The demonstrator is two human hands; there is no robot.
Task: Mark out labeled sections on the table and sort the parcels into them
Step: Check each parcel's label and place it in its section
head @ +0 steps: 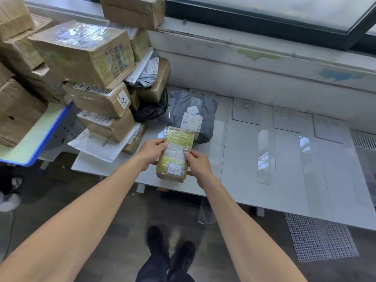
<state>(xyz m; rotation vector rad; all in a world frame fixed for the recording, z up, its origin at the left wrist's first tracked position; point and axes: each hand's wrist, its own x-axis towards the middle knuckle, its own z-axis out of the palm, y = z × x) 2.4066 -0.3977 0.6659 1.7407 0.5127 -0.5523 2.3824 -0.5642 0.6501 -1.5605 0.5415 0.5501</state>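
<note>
Over the near edge of the tabletop [244, 159], you held a small box [179, 139] label-up, your left hand [151, 153] gripping one side and your right hand [198, 165] pinching the other, probably so you could read where it belonged. Just behind it a grey bag [179, 106] lay in the first taped section; the writing on the signs [246, 110] was too faint to read.

Stacked boxes [85, 64] blocking ten o'clock, grey bag [181, 106] lying at twelve, table [240, 165] open from one to three o'clock, wall [244, 78] behind.
</note>
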